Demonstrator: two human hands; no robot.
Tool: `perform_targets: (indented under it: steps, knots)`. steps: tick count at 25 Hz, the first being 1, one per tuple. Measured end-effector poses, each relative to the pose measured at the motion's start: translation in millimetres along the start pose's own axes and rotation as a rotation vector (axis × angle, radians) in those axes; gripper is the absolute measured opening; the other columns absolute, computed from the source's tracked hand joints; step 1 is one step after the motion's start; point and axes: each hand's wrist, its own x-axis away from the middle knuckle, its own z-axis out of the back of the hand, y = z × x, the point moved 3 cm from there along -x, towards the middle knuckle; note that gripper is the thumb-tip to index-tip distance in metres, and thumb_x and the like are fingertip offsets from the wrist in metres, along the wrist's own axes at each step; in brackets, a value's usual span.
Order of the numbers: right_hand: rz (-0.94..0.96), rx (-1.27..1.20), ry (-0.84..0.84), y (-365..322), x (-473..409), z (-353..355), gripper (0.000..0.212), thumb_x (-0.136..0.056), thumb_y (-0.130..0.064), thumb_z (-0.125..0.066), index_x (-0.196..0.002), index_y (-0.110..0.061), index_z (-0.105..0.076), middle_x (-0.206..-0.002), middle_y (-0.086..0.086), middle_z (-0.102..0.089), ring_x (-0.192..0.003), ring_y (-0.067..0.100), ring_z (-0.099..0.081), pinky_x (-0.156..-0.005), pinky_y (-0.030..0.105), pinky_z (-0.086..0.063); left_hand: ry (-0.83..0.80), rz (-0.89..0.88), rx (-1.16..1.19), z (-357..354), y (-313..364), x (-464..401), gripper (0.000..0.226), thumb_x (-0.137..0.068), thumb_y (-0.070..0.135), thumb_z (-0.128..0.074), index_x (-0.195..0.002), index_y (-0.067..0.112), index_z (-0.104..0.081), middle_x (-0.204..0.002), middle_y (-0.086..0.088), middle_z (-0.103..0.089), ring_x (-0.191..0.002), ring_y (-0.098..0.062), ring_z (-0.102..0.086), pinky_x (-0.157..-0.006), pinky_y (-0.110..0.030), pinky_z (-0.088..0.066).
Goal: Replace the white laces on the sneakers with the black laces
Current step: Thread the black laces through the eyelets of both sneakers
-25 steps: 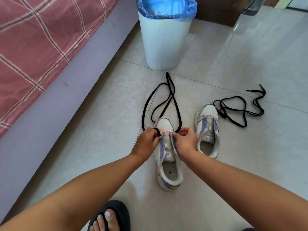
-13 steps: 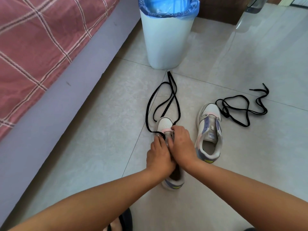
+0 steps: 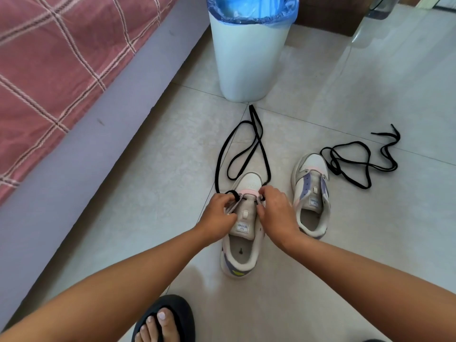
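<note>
- Under me, pale glossy floor tiles (image 3: 370, 82) with thin grout lines; they carry soft reflections of daylight.
- To my left, a bed (image 3: 81, 134) with a grey-lilac side and a red checked cover (image 3: 49, 58).
- Ahead, a white bin (image 3: 246, 58) with a blue liner.
- Behind it, dark wooden furniture (image 3: 328, 13).

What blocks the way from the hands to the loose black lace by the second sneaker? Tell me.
Only the second sneaker lies between: the loose black lace rests on the floor just past its toe, to the right. Both the left hand and right hand pinch the other lace at the near sneaker.
</note>
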Motion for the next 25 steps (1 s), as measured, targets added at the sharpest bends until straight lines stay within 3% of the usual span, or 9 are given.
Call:
perform_targets:
  steps: [3, 6, 10, 13, 15, 17, 18, 22, 25]
  knots:
    - [-0.143, -0.169, 0.047, -6.6, 3.5, -4.5, 0.027, -0.088, -0.002, -0.048, -0.114, -0.007, -0.046, -0.108, 0.012, -0.057, -0.101, 0.033, -0.053, -0.083, 0.042, -0.043, 0.032, -0.04, -0.068, -6.2, 1.2, 1.8, 0.049, -0.081, 0.003, -0.055, -0.128, 0.015, -0.05, -0.123, -0.003, -0.044, -0.111, -0.013, -0.048, -0.085, -0.01, -0.03]
    - [-0.194, -0.319, 0.117, -18.6, 5.7, -7.0, 0.044, -0.085, 0.007, -0.042, -0.125, -0.01, -0.04, -0.12, 0.01, -0.047, -0.099, 0.031, -0.053, -0.077, 0.035, -0.041, 0.056, -0.005, -0.128, -9.2, 3.6, -1.8, 0.047, -0.082, 0.007, -0.055, -0.129, 0.015, -0.051, -0.124, -0.006, -0.043, -0.113, -0.019, -0.048, -0.088, -0.02, -0.036]
    - [-0.041, 0.013, 0.031, -25.9, 2.9, -6.9, 0.041, -0.083, 0.01, -0.045, -0.12, -0.008, -0.046, -0.123, 0.011, -0.039, -0.088, 0.033, -0.052, -0.066, 0.034, -0.036, 0.182, 0.092, -0.111, -15.8, 13.0, -1.5, 0.027, -0.079, 0.006, -0.056, -0.105, 0.013, -0.061, -0.109, -0.009, -0.049, -0.095, -0.027, -0.056, -0.08, -0.033, -0.048]
    - [0.139, 0.314, -0.098, -21.8, -2.1, -3.8, 0.03, -0.083, 0.009, -0.049, -0.11, -0.004, -0.05, -0.12, 0.013, -0.043, -0.095, 0.029, -0.052, -0.067, 0.034, -0.037, 0.136, 0.168, 0.194, -5.8, 9.4, -4.5, 0.017, -0.084, 0.006, -0.057, -0.091, 0.017, -0.068, -0.084, -0.001, -0.063, -0.077, -0.019, -0.061, -0.069, -0.029, -0.05]
    - [0.339, 0.477, -0.043, -24.0, -1.2, 1.6, 0.025, -0.07, 0.006, -0.065, -0.093, -0.001, -0.059, -0.1, 0.015, -0.057, -0.081, 0.028, -0.059, -0.059, 0.033, -0.043, 0.042, 0.292, 0.407, 0.6, 4.6, -2.5, 0.016, -0.086, 0.009, -0.059, -0.083, 0.021, -0.07, -0.065, 0.006, -0.062, -0.062, -0.012, -0.058, -0.057, -0.027, -0.053]
    - [0.435, 0.649, 0.004, -27.2, 0.6, 4.5, 0.027, -0.045, -0.004, -0.081, -0.065, -0.01, -0.063, -0.069, 0.007, -0.061, -0.051, 0.022, -0.058, -0.042, 0.025, -0.041, -0.012, 0.318, 0.437, 2.8, 2.7, -0.7, 0.017, -0.087, 0.012, -0.06, -0.076, 0.022, -0.069, -0.057, 0.008, -0.06, -0.056, -0.01, -0.057, -0.054, -0.026, -0.051]
    - [0.456, 0.708, 0.007, -28.7, -0.8, 4.2, 0.027, -0.04, -0.008, -0.082, -0.058, -0.014, -0.063, -0.062, 0.003, -0.059, -0.046, 0.019, -0.055, -0.039, 0.023, -0.039, -0.029, 0.312, 0.438, 2.9, 2.8, -0.5, 0.018, -0.087, 0.013, -0.06, -0.074, 0.022, -0.068, -0.055, 0.009, -0.061, -0.057, -0.009, -0.058, -0.055, -0.026, -0.052]
    - [0.57, 0.783, 0.113, -31.1, -5.9, 3.5, 0.009, -0.054, -0.01, -0.068, -0.056, -0.017, -0.061, -0.061, 0.0, -0.057, -0.052, 0.018, -0.054, -0.046, 0.023, -0.041, -0.054, 0.3, 0.482, 2.1, 5.0, 0.8, 0.018, -0.088, 0.014, -0.06, -0.075, 0.023, -0.069, -0.056, 0.012, -0.062, -0.06, -0.006, -0.06, -0.055, -0.026, -0.052]
    - [0.644, 0.593, 0.227, -25.6, -3.6, 8.1, 0.018, -0.071, -0.004, -0.052, -0.059, -0.013, -0.06, -0.062, 0.004, -0.059, -0.052, 0.022, -0.054, -0.048, 0.026, -0.043, 0.007, 0.35, 0.565, -3.6, 3.7, 5.0, 0.022, -0.086, 0.007, -0.057, -0.08, 0.024, -0.07, -0.057, 0.012, -0.062, -0.061, -0.005, -0.058, -0.05, -0.023, -0.05]
